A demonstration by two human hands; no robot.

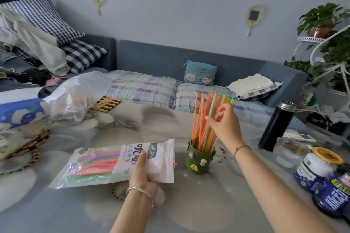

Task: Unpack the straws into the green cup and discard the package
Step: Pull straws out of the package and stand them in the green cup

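upright, a fan of straws stands in the green cup on the tabletop, steadied by the right hand, fingers curled round them; left, the package is gripped by the left hand, more inside.

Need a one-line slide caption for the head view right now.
Right hand pinches straws standing in the green cup while left hand holds the package, with straws inside.

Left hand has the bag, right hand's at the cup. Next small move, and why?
Probably: the right hand releases the straws standing in the green cup and reaches to the package, since the left hand holds it with more coloured ones visibly inside.
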